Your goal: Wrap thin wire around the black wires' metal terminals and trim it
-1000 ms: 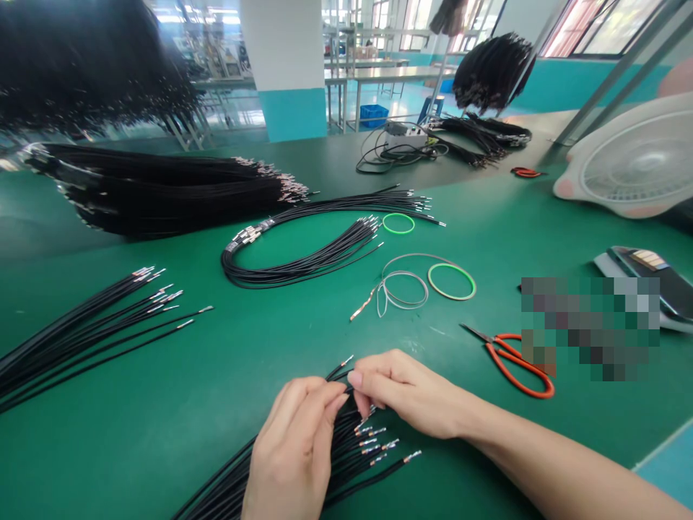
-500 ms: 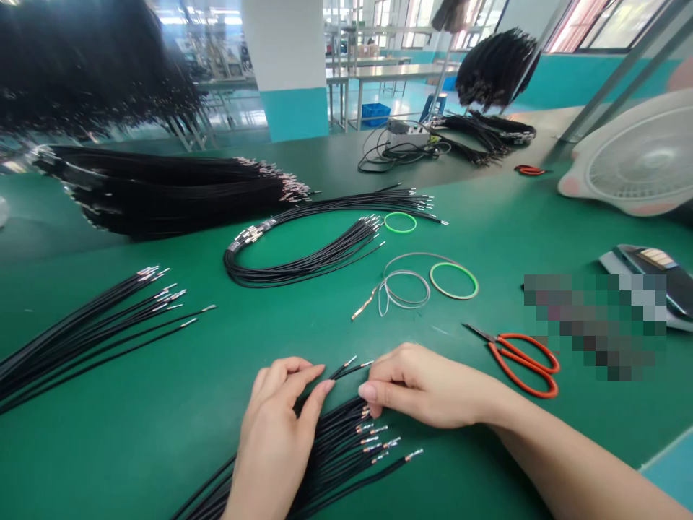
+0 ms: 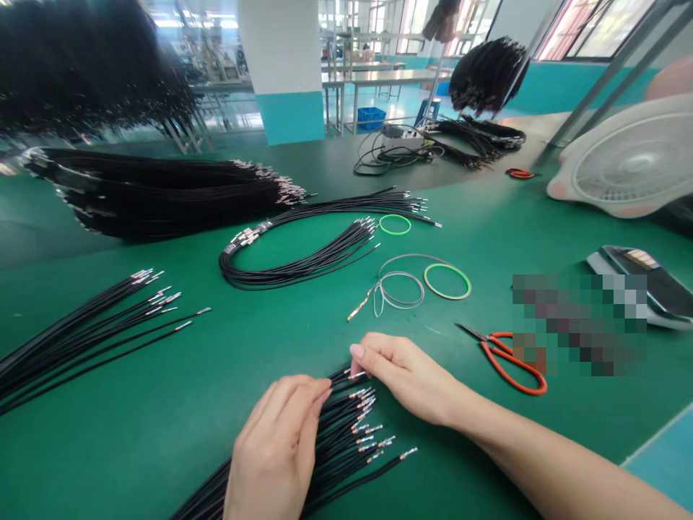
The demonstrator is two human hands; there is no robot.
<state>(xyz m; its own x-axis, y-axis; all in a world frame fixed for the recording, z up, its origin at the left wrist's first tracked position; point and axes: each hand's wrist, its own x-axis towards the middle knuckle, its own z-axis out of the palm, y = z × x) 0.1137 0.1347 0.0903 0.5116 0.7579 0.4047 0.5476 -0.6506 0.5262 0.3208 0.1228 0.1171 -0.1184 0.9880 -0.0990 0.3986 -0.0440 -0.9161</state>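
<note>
A bundle of black wires (image 3: 338,440) with stripped, silvery metal tips lies at the front of the green table, its ends fanned out to the right. My left hand (image 3: 279,437) rests over the bundle, thumb and fingertips pinched together on black wire near the upper ends. Just right of those fingertips, my right hand (image 3: 401,372) closes thumb and fingers on the tip of a black wire. Its lower fingers are partly hidden. Orange-handled scissors (image 3: 512,357) lie to the right of my right hand.
More black wires (image 3: 97,332) lie at the left, and a bent, tied bundle (image 3: 254,274) lies ahead. Green rings (image 3: 470,289) and a coiled thin grey wire (image 3: 403,306) sit mid-table. A large black wire pile (image 3: 162,191), a power strip (image 3: 401,139) and a white fan (image 3: 639,159) stand farther back.
My right hand has shifted slightly up and left, its fingers now on a wire tip. My left thumb and fingers have drawn together. The upper wire ends lie lower, nearer the bundle.
</note>
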